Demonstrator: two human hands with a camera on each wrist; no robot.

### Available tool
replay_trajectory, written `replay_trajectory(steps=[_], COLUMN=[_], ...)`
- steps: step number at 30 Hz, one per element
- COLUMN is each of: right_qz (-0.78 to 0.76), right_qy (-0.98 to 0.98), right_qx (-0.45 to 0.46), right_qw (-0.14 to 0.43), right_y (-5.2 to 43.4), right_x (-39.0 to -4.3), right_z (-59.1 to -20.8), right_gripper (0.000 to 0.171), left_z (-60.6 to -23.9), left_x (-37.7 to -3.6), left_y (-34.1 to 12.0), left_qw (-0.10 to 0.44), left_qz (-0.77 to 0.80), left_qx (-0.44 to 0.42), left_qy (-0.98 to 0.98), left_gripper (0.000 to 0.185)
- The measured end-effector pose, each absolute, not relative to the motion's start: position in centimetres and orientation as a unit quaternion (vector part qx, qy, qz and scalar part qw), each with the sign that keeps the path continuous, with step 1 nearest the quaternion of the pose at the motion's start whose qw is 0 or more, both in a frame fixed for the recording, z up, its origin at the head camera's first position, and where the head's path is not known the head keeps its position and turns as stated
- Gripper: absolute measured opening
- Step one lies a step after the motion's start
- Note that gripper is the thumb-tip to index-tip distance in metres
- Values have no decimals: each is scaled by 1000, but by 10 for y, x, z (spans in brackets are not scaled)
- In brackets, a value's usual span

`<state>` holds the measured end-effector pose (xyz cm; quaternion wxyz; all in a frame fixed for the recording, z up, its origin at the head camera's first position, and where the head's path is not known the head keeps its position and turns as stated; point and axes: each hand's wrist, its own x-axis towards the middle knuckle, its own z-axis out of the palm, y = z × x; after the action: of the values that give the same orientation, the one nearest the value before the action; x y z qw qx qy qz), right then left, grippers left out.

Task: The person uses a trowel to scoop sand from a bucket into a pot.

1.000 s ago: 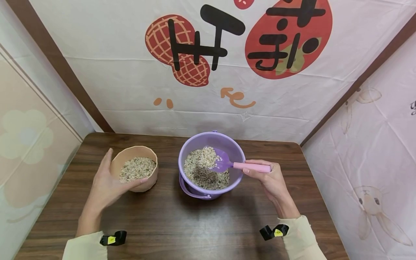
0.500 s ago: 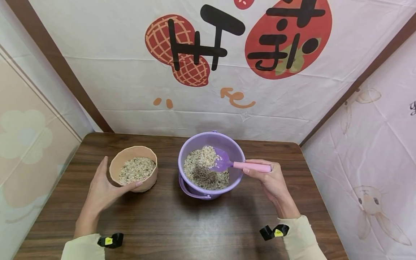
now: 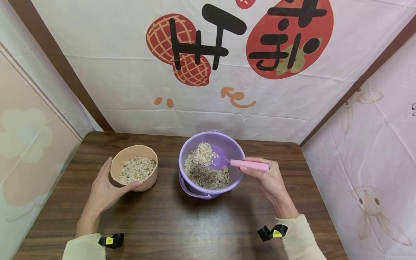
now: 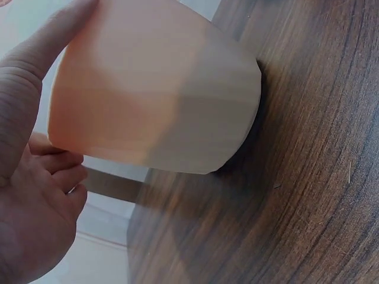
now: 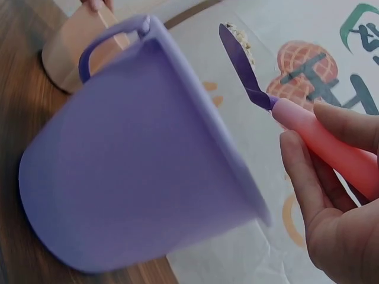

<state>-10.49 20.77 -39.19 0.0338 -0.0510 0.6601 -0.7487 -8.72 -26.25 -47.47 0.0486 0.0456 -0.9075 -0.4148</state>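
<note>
My right hand grips the pink handle of a toy shovel with a purple blade. Pale oat-like flakes are heaped on the blade, which the right wrist view shows raised above the rim of a purple bucket. More mixed flakes lie inside the bucket. To the left, a peach-coloured bowl partly filled with similar flakes stands on the table. My left hand holds this bowl, thumb at its near rim and fingers along its left side.
The brown wooden table ends at a white printed cloth behind the bucket and bowl. Cloth panels also stand at left and right. The bucket's handle hangs down at its front left.
The loaded shovel has shifted slightly left over the bucket. My left hand's fingers have moved right, closer against the bowl's side. The bucket stays in place.
</note>
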Motion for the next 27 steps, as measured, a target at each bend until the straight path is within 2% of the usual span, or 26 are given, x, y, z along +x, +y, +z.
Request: replay_trajectory(steps=[6, 15, 27], right_qz=[-762, -764, -740], right_qy=[644, 639, 661], right_qx=[-51, -48, -67], right_qw=[46, 77, 107], right_y=[182, 118, 53], right_x=[-108, -117, -132], right_z=[-382, -370, -375], right_gripper=[34, 37, 29], left_z=[-476, -476, -478], left_x=[-88, -90, -88], left_y=[-264, -263, -263], left_qw=[49, 47, 53], left_qz=[-411, -416, -427], left_qx=[46, 50, 45], left_qy=[-909, -907, -902], left_gripper=[131, 130, 130])
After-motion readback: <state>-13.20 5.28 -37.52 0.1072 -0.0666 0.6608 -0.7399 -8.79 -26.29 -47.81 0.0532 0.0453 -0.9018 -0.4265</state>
